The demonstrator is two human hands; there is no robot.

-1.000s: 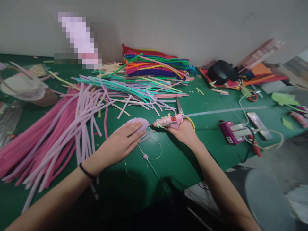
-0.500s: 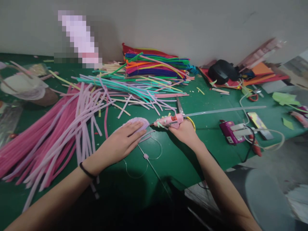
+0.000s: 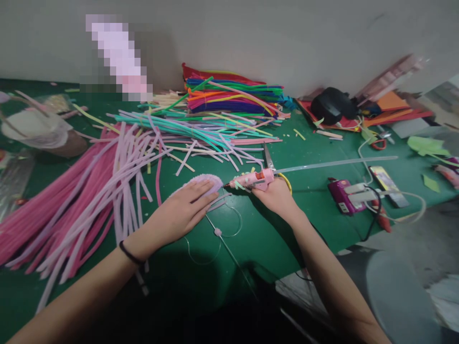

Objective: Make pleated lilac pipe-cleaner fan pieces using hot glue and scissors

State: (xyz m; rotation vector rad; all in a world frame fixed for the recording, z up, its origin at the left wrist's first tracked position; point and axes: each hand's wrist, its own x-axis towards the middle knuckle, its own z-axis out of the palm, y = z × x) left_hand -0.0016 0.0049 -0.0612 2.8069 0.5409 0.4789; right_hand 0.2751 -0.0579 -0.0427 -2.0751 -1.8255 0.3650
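The left hand [image 3: 179, 215], fingers spread, is pressing flat the lilac petal [image 3: 207, 181], likely soft, light and bendy. At its 3 o'clock, the right hand [image 3: 274, 196] is wrapping its fingers around the glue gun [image 3: 251, 180] handle

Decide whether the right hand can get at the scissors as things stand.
Probably, as far as distance goes: the scissors lie just beyond the right hand. But that hand is closed on the glue gun, which lies across the scissors' near end, so it would likely need to set the gun down first.
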